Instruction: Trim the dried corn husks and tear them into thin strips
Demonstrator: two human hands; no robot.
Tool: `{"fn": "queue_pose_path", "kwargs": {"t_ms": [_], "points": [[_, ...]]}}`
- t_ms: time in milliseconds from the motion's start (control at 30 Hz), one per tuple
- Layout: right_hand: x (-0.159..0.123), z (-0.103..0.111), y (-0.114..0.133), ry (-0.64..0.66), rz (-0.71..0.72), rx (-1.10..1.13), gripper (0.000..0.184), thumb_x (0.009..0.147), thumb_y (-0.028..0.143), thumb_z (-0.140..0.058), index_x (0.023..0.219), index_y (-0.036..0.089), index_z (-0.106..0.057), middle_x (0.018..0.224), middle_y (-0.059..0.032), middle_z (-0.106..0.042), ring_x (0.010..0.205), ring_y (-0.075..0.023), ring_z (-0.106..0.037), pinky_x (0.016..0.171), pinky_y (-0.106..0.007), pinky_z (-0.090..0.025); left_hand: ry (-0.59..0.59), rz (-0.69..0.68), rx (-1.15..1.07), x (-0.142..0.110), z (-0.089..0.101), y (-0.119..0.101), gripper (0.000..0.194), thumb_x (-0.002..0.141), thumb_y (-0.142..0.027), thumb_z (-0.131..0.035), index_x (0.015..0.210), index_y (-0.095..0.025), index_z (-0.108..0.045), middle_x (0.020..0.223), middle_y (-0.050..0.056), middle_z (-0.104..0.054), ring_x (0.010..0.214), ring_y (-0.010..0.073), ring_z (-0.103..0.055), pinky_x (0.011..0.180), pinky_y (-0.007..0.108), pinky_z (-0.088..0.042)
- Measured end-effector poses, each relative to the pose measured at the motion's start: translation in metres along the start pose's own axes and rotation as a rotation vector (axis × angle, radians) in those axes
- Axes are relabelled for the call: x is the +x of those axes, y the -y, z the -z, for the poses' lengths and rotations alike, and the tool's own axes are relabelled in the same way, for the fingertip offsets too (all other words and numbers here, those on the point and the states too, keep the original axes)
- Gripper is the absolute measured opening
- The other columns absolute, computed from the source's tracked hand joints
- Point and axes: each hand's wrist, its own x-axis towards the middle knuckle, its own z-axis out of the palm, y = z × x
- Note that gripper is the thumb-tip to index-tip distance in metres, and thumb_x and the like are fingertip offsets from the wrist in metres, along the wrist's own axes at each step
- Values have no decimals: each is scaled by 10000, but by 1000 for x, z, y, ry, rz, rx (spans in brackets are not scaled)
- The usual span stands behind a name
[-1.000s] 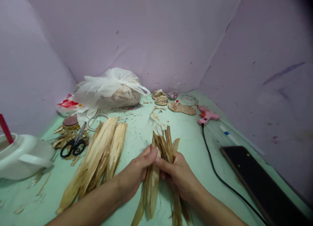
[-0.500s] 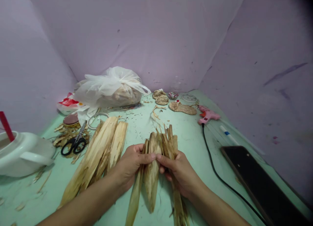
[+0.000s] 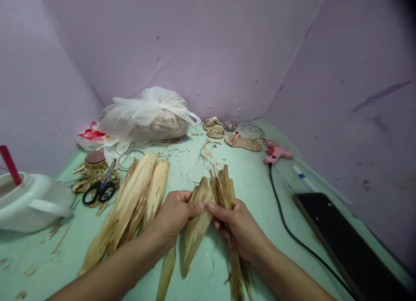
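My left hand point(image 3: 178, 216) is closed on a broad dried leaf strip point(image 3: 196, 238), its thumb pressed on the face and the pointed end hanging toward me. A narrower greenish strip point(image 3: 167, 270) trails below the same hand. My right hand point(image 3: 236, 223) is closed around a bundle of thin brown leaf strips point(image 3: 224, 188), thumb and fingertips close beside the broad strip's right edge. Both thumbs are almost side by side. Left of my hands, several wide pale dried leaf strips point(image 3: 130, 201) lie in a pile, partly behind my left forearm.
Black-handled scissors point(image 3: 99, 191) and a white pot point(image 3: 35, 201) stand left. At the back are a stuffed plastic bag point(image 3: 149, 119), woven coils point(image 3: 215, 132) and a woven sole shape point(image 3: 243, 142). A pink glue gun point(image 3: 277, 152), its black cord point(image 3: 286, 229) and a phone point(image 3: 347, 244) are right.
The broad strip's lower end has swung left and tilted, and the greenish strip under my left hand has shifted left too. My right hand has barely moved.
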Motion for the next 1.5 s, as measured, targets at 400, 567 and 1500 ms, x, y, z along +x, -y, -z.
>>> {"fn": "queue_pose_path", "kwargs": {"t_ms": [400,567,1500], "points": [[1,4,-2,143,8,151,211,659,302,-695,642,125,-580,561,19,-506,482,-67,-395,457,-197,-300,152,20,-85,2,3,1,301,523,-337,-751,661,-99,-630,554,64,-626,536,159,-572,563,260,-433],[2,10,14,210,-22,316,170,652,280,-703,702,133,-635,627,-20,-617,580,-121,-547,607,-241,-438,86,59,-97,3,7,-4,371,448,-322,-790,682,-88,-624,587,36,-606,505,101,-512,519,212,-379],[7,9,8,58,5,187,200,612,247,-722,678,123,-579,549,36,-482,440,-41,-342,386,-171,-253,61,-84,90,6,8,-7,221,554,-234,-667,716,-115,-576,611,-3,-514,487,68,-400,415,185,-304]]}}
